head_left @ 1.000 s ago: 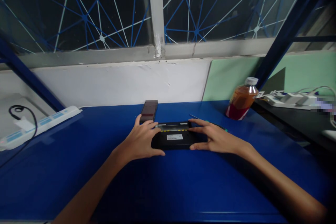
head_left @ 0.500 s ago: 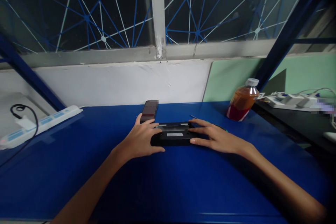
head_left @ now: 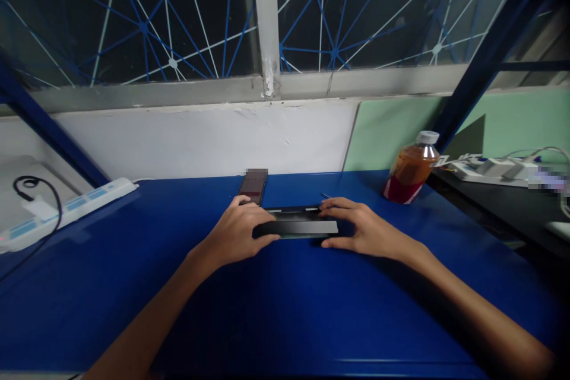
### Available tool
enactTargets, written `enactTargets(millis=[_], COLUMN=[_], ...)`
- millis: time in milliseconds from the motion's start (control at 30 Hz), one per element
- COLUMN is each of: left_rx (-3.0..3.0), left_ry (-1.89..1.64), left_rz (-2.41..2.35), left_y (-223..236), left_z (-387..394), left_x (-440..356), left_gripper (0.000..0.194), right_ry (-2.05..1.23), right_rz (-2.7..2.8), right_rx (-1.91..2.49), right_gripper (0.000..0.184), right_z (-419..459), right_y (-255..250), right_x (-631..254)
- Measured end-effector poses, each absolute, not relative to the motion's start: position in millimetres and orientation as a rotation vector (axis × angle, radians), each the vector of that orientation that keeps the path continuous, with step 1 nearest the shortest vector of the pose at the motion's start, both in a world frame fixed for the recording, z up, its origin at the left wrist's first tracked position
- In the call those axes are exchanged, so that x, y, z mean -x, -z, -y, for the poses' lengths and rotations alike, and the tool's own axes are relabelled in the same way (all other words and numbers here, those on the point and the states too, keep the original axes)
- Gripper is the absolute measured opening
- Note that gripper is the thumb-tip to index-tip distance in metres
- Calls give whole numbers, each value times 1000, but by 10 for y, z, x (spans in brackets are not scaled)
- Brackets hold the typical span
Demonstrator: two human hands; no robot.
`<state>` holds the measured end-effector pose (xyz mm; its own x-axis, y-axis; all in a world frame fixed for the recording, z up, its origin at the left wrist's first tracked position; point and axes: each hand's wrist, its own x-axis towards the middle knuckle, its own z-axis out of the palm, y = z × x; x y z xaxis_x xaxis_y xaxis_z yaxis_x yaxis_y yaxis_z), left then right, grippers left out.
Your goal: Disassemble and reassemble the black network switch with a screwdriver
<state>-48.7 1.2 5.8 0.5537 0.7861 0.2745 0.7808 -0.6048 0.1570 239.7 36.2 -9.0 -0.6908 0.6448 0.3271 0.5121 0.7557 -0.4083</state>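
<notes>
A black flat rectangular case (head_left: 294,228) lies crosswise on the blue table (head_left: 294,309), its front part tilted up so that a grey-black edge faces me. My left hand (head_left: 238,228) grips the left end, thumb under the front edge and fingers over the top. Around the right end is my right hand (head_left: 363,228), its fingers at the far edge and its thumb low by the near edge. Just beyond my left fingers lies a dark smartphone (head_left: 253,185). The thin shaft of a tool (head_left: 326,195) shows behind my right hand, the rest hidden.
A bottle of orange-brown drink (head_left: 412,167) stands at the back right. On the left lies a white power strip (head_left: 71,217) with a black cable. Another white power strip (head_left: 490,169) sits on a black surface to the right. A wall and windows close off the back.
The near part of the black case has tilted up, so its white label and yellow dashed line no longer show. Both hands have stayed at its ends, with small finger shifts.
</notes>
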Motion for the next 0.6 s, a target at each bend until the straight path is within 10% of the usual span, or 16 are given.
enactTargets(millis=[600], left_rx=[-2699], left_ry=[-514], left_rz=[-1511], left_y=[-12], left_z=[-91], left_x=[538], left_gripper=[27], right_ry=[-275], right_rz=[2423], right_rx=[945], right_gripper=[36], right_z=[-377], right_y=[156], right_x=[-2371])
